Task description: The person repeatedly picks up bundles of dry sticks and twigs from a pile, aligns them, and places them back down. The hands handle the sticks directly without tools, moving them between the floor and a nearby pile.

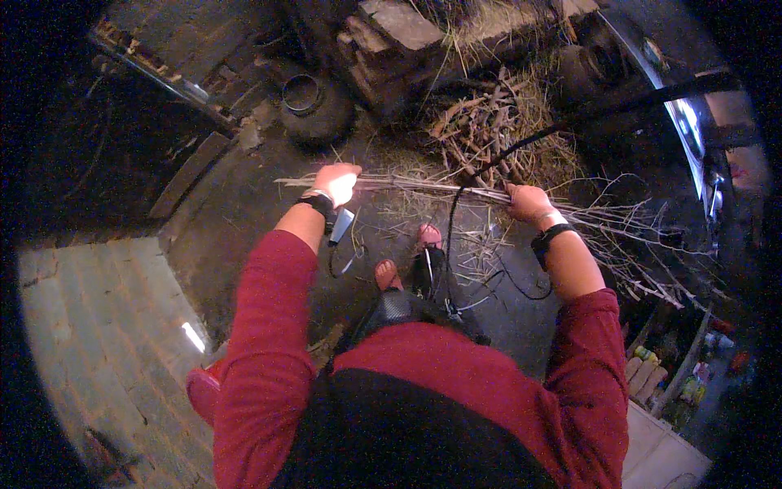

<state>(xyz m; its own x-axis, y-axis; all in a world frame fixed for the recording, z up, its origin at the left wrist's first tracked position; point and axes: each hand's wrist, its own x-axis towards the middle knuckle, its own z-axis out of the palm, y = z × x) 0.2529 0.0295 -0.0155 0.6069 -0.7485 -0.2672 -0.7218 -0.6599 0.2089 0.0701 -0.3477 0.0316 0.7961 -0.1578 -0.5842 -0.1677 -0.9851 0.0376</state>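
A long bundle of thin dry branches stretches crosswise in front of me, its bare twiggy ends fanning out on the right. My left hand is closed around the thick-stemmed left end, and bright light falls on it. Farther along, my right hand grips the same bundle just before the twigs spread. Both wrists wear dark bands. Between my arms a black cord hangs down across the view and passes in front of the stems.
Beyond the bundle lies a heap of broken firewood mixed with straw. A round dark pot stands at the back left. Loose straw litters the floor around my feet. A brick wall is at left, and a red round object sits beside my left arm.
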